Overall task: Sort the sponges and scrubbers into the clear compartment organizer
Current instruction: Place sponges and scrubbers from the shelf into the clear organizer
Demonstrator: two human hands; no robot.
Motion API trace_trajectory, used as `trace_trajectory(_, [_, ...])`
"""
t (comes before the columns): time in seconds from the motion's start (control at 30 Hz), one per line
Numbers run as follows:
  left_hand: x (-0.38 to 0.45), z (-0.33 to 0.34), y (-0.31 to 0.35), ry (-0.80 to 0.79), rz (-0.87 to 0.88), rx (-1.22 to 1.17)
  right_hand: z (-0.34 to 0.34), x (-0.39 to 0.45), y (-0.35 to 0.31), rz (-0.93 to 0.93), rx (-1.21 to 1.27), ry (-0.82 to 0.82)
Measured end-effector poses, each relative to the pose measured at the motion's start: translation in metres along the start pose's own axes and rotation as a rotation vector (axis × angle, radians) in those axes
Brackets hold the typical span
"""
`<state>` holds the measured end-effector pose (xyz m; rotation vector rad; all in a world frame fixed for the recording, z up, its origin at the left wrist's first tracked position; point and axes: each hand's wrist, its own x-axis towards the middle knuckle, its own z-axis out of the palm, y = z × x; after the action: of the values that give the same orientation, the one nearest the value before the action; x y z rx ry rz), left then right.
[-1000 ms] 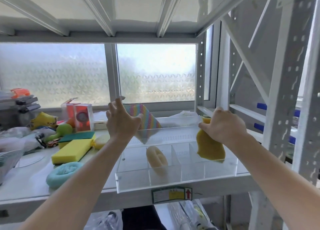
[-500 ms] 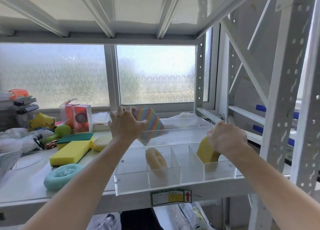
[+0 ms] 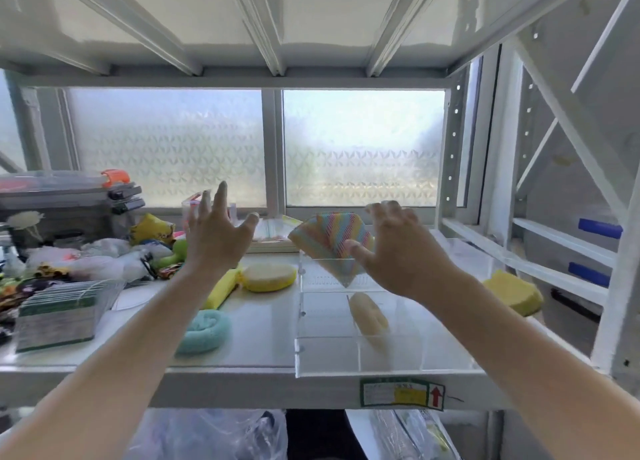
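The right hand (image 3: 398,252) pinches the soft, light rainbow-striped square sponge cloth (image 3: 334,243) by 1 edge above the clear acrylic compartment organizer (image 3: 332,359), left hand (image 3: 216,238) spread empty.

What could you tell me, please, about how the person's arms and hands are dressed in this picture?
Both forearms are bare right down to the frame's lower edge, with no sleeves in view. The left hand and the right hand wear no gloves, and no rings, watch or bracelets show. The left fingernails look pale, perhaps lightly polished, though blur makes that uncertain.
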<state>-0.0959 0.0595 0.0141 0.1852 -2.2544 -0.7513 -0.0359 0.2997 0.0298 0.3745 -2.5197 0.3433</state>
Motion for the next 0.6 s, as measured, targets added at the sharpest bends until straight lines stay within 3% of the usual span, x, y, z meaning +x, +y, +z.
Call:
trace_trajectory(0.23, [-0.005, -0.036, -0.073, -0.166, -0.145, 0.111, 0.053, 0.006, -0.117, -0.286, 0.107, -0.194])
trace_trajectory(0.43, [-0.007, -0.013, -0.099, -0.417, -0.165, 0.155, 0.114, -0.004, -0.166, -0.240, 0.001, -0.455])
trace_trajectory(0.6, [-0.006, 0.009, -0.104, -0.530, -0.181, 0.186, 0.137, -0.011, -0.167, -0.199, 0.000, -0.489])
